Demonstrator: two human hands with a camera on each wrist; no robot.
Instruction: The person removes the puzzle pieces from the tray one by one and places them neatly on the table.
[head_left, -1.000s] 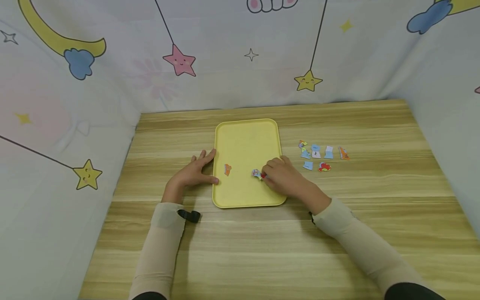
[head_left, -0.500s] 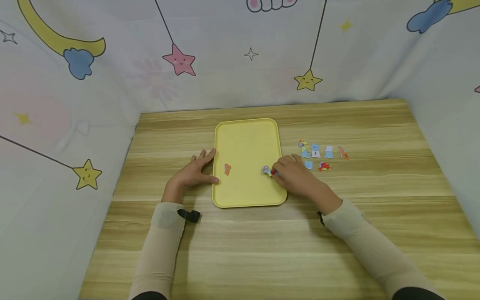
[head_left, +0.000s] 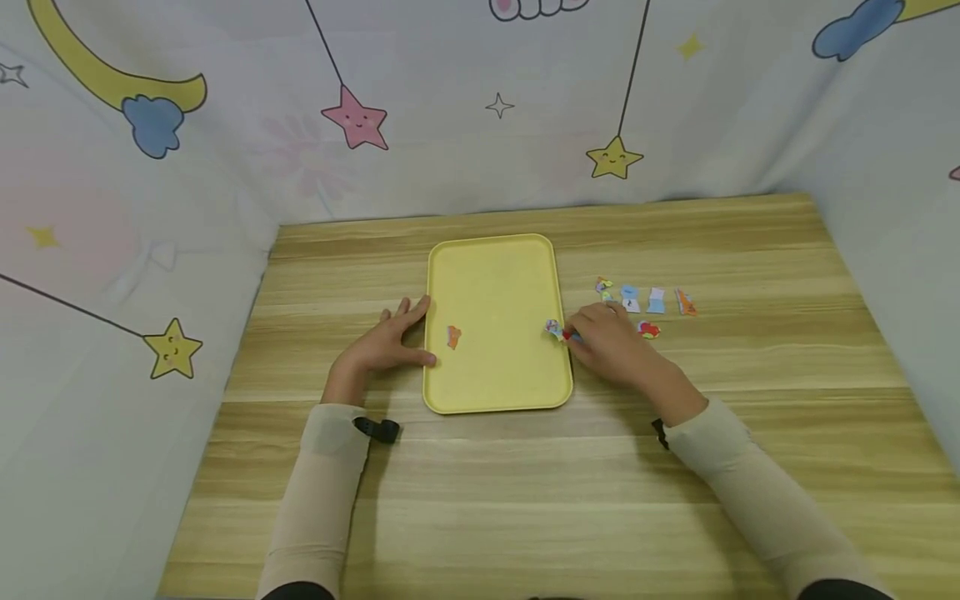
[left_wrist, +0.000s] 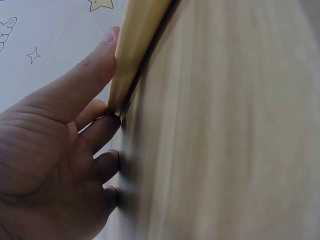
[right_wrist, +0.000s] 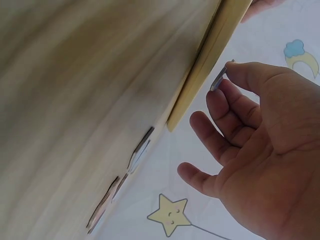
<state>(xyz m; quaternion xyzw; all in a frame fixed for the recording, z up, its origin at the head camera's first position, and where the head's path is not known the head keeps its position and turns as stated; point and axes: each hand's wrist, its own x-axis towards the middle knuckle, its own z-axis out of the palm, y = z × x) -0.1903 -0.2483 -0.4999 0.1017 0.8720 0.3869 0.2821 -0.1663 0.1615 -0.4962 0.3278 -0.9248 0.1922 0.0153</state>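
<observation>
My right hand (head_left: 617,343) pinches a small colourful puzzle piece (head_left: 553,328) over the right rim of the yellow tray (head_left: 495,283). Seen from the right wrist, the piece (right_wrist: 218,80) is thin and edge-on between thumb and forefinger, raised above the tray. An orange puzzle piece (head_left: 453,337) lies on the tray's left part. My left hand (head_left: 382,343) is at the tray's left side, fingers spread, its thumb (left_wrist: 102,55) against the rim.
Right of the tray lie several loose puzzle pieces, among them a blue-and-white one (head_left: 630,298), an orange one (head_left: 686,302) and a red one (head_left: 648,330). My right hand partly covers this group. A printed cloth (head_left: 450,167) hangs behind the wooden table (head_left: 480,500).
With the puzzle piece in its pinch, my right hand has moved right and slightly away, from over the tray to its right rim. My left hand stays in place.
</observation>
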